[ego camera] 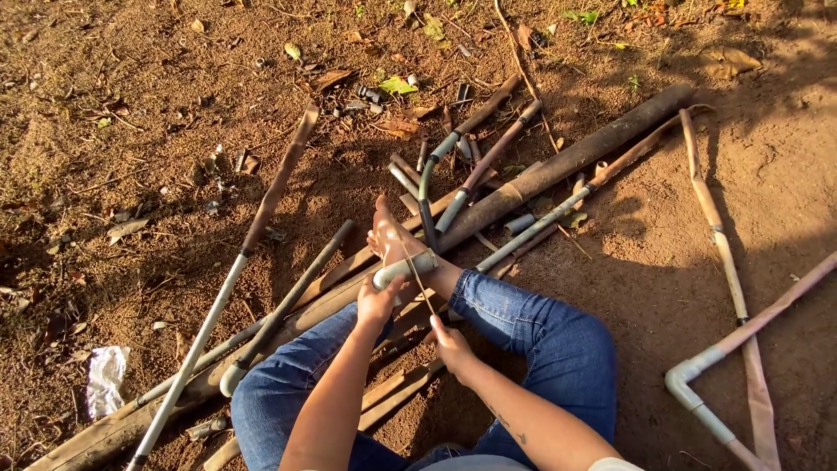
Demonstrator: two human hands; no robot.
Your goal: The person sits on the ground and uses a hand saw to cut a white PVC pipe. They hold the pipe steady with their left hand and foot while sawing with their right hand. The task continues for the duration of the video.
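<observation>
Left hand (377, 303) grips one pipe (404, 268) (axis left-right, under one foot (388, 231)), right hand (450, 342) pinches one thin strip (418, 283).

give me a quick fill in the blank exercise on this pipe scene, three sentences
1. The left hand grips a short grey plastic pipe piece resting against the person's bare ____.
2. The person wears blue ____.
3. The bare right hand rests beside the person's ____ leg.

Missing words: foot; jeans; right
</observation>
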